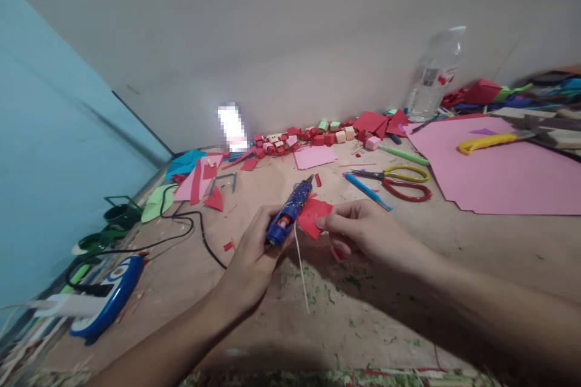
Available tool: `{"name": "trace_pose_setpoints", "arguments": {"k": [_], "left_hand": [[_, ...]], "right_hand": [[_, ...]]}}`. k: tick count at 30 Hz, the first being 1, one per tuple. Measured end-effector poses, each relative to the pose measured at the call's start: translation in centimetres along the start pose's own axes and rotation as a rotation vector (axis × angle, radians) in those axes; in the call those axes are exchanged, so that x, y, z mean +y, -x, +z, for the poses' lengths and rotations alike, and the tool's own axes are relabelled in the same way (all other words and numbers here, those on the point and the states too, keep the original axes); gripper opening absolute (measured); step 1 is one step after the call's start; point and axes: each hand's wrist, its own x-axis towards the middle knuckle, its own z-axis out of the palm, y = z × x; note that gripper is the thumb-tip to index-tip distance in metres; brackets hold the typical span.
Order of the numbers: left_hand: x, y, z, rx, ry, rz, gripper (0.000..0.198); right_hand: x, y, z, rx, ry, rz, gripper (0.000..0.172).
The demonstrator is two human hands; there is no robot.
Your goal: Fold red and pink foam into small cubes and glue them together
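Observation:
Near the middle of the table, my left hand (261,242) is closed round a dark blue glue gun (297,201) whose tip points up and away. A thin white string (301,269) hangs beside the gun, down over the table. Just right of the gun, my right hand (351,227) pinches a red paper square (313,216) by its right side between thumb and finger. The square's left edge is close to the gun's body; whether they touch is hard to tell. Another small red piece shows under my right hand's fingers.
Scissors (385,176) and a blue pen (367,191) lie beyond my right hand. Pink sheets (490,175) bear a yellow cutter (488,142). Small red paper cubes (276,145) line the back, near a bottle (431,84). A black cable (200,224) crosses the left side.

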Motion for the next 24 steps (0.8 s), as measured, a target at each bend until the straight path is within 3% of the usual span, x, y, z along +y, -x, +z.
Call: {"name": "trace_pose_setpoints", "arguments": {"k": [9,17,21,24], "left_hand": [[0.0,0.1,0.0,-0.001,0.057,-0.055,0.028],[-1.4,-0.5,-1.0,0.334,0.189,-0.131,0.034],[-1.1,-0.5,-1.0,0.35,0.238,-0.107,0.036],[-0.6,-0.5,-0.9,0.336,0.344,-0.173,0.037]], "right_hand": [[0.3,0.0,-0.1,-0.003,0.003,-0.006,0.041],[0.0,-0.2,-0.8,0.052,-0.02,0.039,0.03],[-0.2,-0.1,-0.6,0.063,-0.031,0.075,0.029],[-0.2,-0.2,-0.6,0.041,-0.025,0.06,0.033]]}}
